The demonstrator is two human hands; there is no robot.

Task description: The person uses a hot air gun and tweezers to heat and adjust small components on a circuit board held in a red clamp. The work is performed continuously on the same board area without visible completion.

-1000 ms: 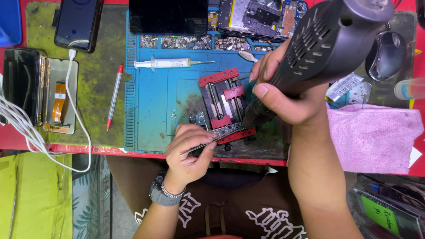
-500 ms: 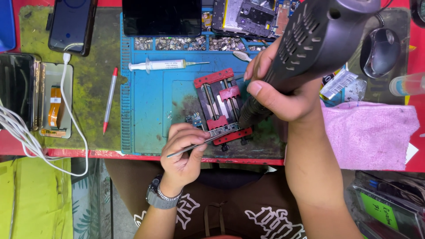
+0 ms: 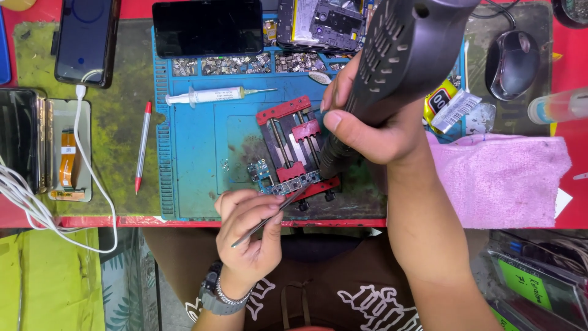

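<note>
Cluttered repair bench, red top w/ blue mat [image 3: 190,153] in the middle.

L hand [image 3: 251,230]: fingers pinched shut on tweezers [image 3: 266,219], tips up against the near edge of the board [image 3: 278,181]. Board sits clamped in a red jig [image 3: 294,150] at mat centre.

R hand [image 3: 373,125]: fist wrapped tight round a hot-air gun [image 3: 404,58], nozzle angled down at the jig's right side, just above the board. Can't tell if it touches.

Change vs. a sec ago: tweezers lay flatter and lower, by the jig's front edge; now tilted up, tips in at the board. Gun looms bigger and closer, same aim. Reads as heat on, tweezers ready at the part.

Around: syringe [image 3: 214,95] beyond the jig, red pen [image 3: 142,147] left on a green pad, dark phone [image 3: 207,27] at top, pink cloth [image 3: 496,178] right, mouse [image 3: 514,64] far right, white cable [image 3: 55,202] left.
</note>
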